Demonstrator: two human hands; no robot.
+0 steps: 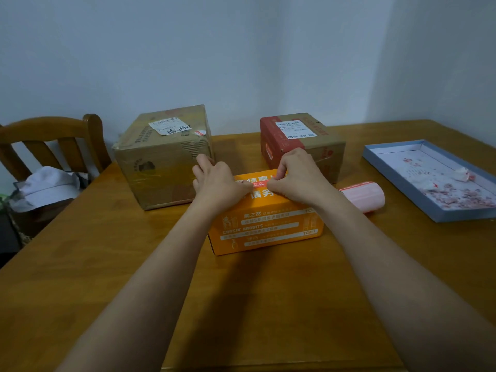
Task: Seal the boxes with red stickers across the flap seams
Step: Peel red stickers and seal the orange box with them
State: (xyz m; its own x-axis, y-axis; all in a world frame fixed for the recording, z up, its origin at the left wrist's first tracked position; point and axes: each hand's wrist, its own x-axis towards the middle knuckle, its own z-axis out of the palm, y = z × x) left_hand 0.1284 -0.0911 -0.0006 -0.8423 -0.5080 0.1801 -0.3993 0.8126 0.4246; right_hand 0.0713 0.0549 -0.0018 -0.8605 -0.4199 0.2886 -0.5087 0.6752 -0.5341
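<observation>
An orange box [265,226] with white print lies in the middle of the wooden table [107,264]. A red sticker [261,183] lies across the seam on its top. My left hand [217,181] presses the sticker's left end with curled fingers. My right hand [298,175] pinches its right end. A large brown carton [163,159] stands behind on the left. A brown carton with red tape [298,138] stands behind on the right. A pink roll of stickers [362,194] lies just right of the orange box.
A shallow blue-grey tray [402,183] holding torn red and white paper scraps sits at the table's right edge. A wooden chair [51,140] with a grey bag [43,189] on it stands at the left. A pale wall rises behind the table.
</observation>
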